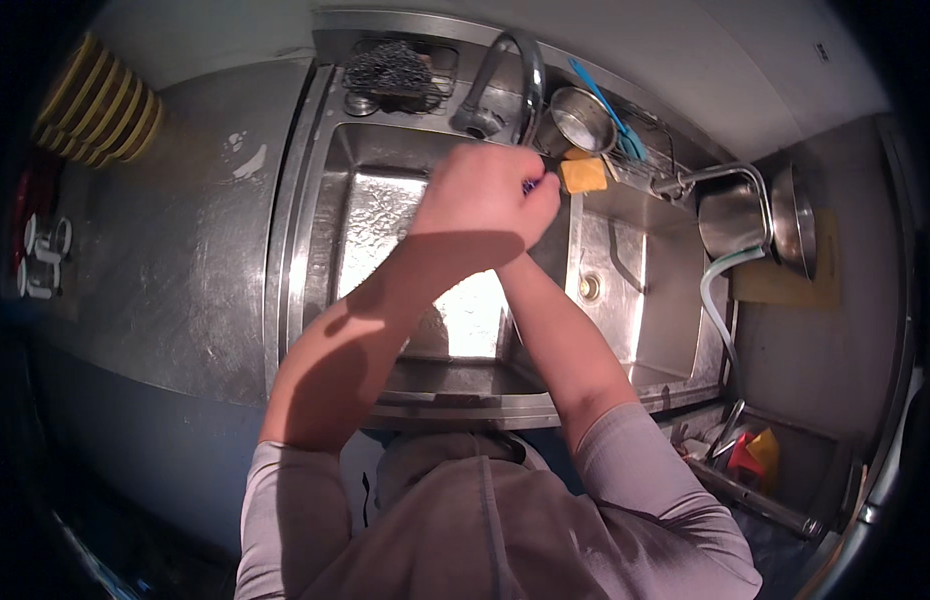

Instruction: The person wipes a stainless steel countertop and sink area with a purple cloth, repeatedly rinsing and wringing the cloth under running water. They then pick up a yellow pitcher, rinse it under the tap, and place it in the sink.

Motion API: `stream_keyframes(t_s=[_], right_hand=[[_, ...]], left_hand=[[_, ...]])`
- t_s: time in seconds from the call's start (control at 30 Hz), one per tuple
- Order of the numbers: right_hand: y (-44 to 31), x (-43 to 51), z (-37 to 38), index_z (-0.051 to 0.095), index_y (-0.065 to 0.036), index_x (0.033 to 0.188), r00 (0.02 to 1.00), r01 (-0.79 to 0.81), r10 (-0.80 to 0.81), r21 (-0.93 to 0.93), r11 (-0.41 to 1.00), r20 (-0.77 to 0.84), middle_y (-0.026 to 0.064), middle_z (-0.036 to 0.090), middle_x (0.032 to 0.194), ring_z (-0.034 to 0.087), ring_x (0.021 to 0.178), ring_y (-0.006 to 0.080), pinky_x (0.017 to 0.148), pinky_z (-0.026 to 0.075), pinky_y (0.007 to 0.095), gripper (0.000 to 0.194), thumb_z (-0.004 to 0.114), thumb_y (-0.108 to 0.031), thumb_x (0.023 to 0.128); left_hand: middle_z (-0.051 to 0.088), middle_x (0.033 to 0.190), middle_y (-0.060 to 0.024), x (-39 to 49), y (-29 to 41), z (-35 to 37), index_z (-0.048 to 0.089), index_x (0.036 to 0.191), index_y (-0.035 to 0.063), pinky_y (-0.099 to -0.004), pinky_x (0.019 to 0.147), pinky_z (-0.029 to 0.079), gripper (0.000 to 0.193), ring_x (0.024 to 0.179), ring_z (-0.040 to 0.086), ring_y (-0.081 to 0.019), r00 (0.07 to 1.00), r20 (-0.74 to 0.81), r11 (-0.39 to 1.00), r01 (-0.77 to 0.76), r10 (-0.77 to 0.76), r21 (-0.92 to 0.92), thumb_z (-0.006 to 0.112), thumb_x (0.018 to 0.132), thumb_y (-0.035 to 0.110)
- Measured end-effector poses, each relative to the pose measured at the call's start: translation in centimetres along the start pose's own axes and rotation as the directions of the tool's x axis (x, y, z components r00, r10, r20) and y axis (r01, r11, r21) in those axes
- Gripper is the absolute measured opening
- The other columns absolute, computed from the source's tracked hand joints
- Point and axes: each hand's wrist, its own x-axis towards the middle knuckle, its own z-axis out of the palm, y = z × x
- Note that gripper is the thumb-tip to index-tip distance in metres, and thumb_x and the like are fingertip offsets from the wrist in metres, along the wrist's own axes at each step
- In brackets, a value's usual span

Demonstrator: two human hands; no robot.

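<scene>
My left hand (pixel 484 187) is curled above the large left sink basin (pixel 427 367), near the basin divider. A small dark purple thing (pixel 531 185) shows between its thumb and fingers; its kind is unclear. My right forearm (pixel 562 322) runs up beneath the left wrist, which hides the right hand. Just right of the left hand, a yellow-orange sponge (pixel 584 175) lies at the back of the divider. Behind the hands stand a curved metal faucet (pixel 536 82) and a steel pot (pixel 583 124). A blue-handled brush or spatula (pixel 604 97) leans beside the pot.
Steel-wool scourers (pixel 388 69) sit in a wire rack at the back left. The right basin (pixel 667 285) has a drain (pixel 589 286). A second faucet (pixel 735 171) with a hose (pixel 712 289) and metal bowls (pixel 795 225) stand right. Striped stacked containers (pixel 101 109) stand far left.
</scene>
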Motion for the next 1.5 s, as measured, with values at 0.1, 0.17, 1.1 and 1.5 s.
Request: stream_keyframes(t_s=[0.1,0.17,1.1,1.5], right_hand=[[-0.4,0.6,-0.3,0.07,-0.004,0.1,1.0,-0.009,0.009,-0.055,0.998,0.01,0.0162,0.073,0.093,0.071,0.09,0.0333,0.082,0.054,0.0419,0.025,0.073,-0.025,0.087],[-0.6,0.6,-0.8,0.072,-0.004,0.095,0.998,-0.042,0.046,-0.108,0.993,0.03,0.0166,0.074,0.089,0.072,0.086,0.0334,0.08,0.055,0.0416,0.023,0.073,-0.025,0.087],[-4.2,3.6,-2.9,0.061,-0.004,0.104,0.708,-0.706,0.599,0.351,0.616,0.374,0.0065,0.063,0.073,0.057,0.054,0.0118,0.038,0.038,0.0245,0.026,0.078,-0.007,0.085],[-5.5,-9.7,-9.7,0.053,-0.012,0.144,0.923,-0.307,0.344,-0.211,0.928,0.171,0.0201,0.072,0.119,0.069,0.11,0.0402,0.094,0.054,0.0456,0.066,0.078,-0.028,0.085]], left_hand=[[0.059,0.063,-0.0132,0.5,0.9,-1.3,0.066,0.078,-0.0042,-0.0366,0.058,0.045,0.034,0.058,0.055,-0.0192,1.0,0.0,0.995,-0.028,0.028,-0.093,0.071,0.093,0.026],[0.058,0.062,-0.0084,1.2,0.6,-1.9,0.067,0.077,-0.0033,-0.0348,0.057,0.043,0.034,0.058,0.054,-0.0145,0.999,0.003,0.99,0.052,-0.052,-0.129,0.071,0.093,0.026],[0.064,0.117,-0.0145,-7.2,-18.2,4.4,0.068,0.111,0.0027,-0.0439,0.098,0.05,0.032,0.11,0.062,-0.0367,0.965,-0.186,0.955,-0.132,0.185,0.265,0.074,0.08,0.007],[0.062,0.139,-0.0193,12.4,-23.5,12.5,0.038,0.156,0.0132,-0.0505,0.1,0.053,0.067,0.114,0.066,-0.0415,0.911,0.383,0.732,-0.363,0.151,0.576,0.062,0.095,0.025]])
